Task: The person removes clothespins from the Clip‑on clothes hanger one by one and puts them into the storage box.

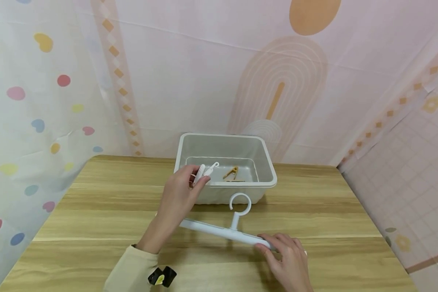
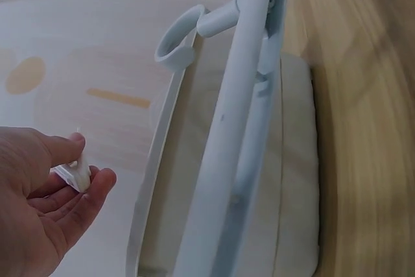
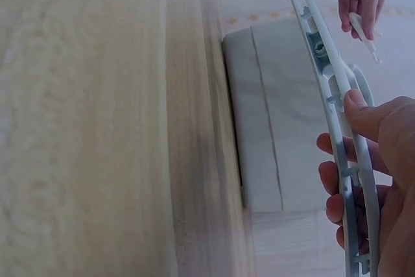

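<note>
In my left hand is a small white plastic clip with a hooked end, pinched between thumb and fingers near the basin's front left rim. The left wrist view shows the same clip at the fingertips, partly covered by them. With my right hand I grip one end of a pale plastic clothes hanger, its round hook pointing up. Along the hanger's underside run small notches and pegs, seen in the right wrist view. My left forearm overlaps the hanger's other end in the head view.
A light grey plastic basin stands on the wooden table, behind the hanger and close to the patterned curtain. Inside the basin lies a gold clip, with another gold piece partly hidden by the front rim.
</note>
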The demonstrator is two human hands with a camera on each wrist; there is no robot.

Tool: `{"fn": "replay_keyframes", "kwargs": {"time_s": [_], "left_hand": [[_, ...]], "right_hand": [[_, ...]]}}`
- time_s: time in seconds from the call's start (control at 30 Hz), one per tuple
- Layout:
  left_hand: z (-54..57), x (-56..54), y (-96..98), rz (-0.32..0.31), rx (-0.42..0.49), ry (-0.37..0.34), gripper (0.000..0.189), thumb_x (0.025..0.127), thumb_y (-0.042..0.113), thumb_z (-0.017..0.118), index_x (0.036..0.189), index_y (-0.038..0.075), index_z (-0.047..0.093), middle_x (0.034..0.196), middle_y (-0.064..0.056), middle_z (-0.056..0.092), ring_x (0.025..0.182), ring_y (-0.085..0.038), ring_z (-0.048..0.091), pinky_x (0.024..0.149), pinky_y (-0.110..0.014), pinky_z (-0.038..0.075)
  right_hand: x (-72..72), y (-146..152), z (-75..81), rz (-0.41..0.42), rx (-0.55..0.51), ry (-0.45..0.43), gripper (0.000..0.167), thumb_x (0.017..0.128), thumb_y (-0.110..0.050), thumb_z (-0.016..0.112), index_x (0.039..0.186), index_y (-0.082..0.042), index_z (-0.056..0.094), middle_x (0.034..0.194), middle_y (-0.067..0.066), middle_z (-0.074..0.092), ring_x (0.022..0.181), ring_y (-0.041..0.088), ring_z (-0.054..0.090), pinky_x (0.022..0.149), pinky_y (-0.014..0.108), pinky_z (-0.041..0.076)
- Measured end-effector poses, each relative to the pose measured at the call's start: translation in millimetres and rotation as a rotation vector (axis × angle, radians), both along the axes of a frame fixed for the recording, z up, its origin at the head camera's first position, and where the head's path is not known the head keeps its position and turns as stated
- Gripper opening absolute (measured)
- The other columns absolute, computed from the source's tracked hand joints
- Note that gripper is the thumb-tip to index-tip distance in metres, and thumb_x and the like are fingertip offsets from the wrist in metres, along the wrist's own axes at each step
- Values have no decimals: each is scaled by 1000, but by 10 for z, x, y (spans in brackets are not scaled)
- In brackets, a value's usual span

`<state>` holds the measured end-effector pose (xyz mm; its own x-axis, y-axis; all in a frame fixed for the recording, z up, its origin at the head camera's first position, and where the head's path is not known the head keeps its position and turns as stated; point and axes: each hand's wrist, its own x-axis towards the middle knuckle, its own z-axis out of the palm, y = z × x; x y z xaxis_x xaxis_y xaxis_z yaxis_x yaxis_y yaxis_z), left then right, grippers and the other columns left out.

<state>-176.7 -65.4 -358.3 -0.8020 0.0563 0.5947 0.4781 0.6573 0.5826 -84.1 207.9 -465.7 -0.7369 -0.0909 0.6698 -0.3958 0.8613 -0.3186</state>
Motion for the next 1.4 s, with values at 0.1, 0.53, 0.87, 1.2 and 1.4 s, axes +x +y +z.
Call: {"fn": "replay_keyframes", "kwargs": {"time_s": [0.1,0.53,0.87,1.2,1.4], "left_hand": [[39,-67,25,-11,-3,1,26,88,19,78,104,1,68,91,-10,71,79,-20,69,66,-31,57],[125,-328,84,-5,-60,-1,23,88,19,78,99,1,68,81,-11,66,71,-24,59,63,-31,45],[122,-556,97,12,-151,-25,20,88,16,77,93,-1,68,78,-12,67,69,-26,58,65,-39,49],[136,-748,176,32,-254,-129,20,93,20,72,94,0,66,81,-14,68,71,-26,59,65,-41,50],[150,-784,194,63,-278,-121,29,95,25,71,107,-1,67,93,-16,73,77,-29,67,67,-42,55]], "right_hand": [[-7,7,4,2,0,-1,29,71,-30,88,98,-26,79,79,-16,71,72,-4,54,73,18,35],[-39,5,10,18,3,-11,28,72,-30,88,98,-25,79,79,-15,71,70,-6,52,73,19,36],[-39,-4,28,31,-1,7,28,72,-28,88,98,-26,79,80,-16,71,72,-5,56,74,22,40],[-34,18,-9,11,25,24,29,69,-29,89,96,-26,79,79,-15,71,73,-2,58,73,23,39],[-32,18,-18,7,22,19,28,70,-29,89,96,-26,79,78,-13,71,73,-3,56,73,24,41]]}}
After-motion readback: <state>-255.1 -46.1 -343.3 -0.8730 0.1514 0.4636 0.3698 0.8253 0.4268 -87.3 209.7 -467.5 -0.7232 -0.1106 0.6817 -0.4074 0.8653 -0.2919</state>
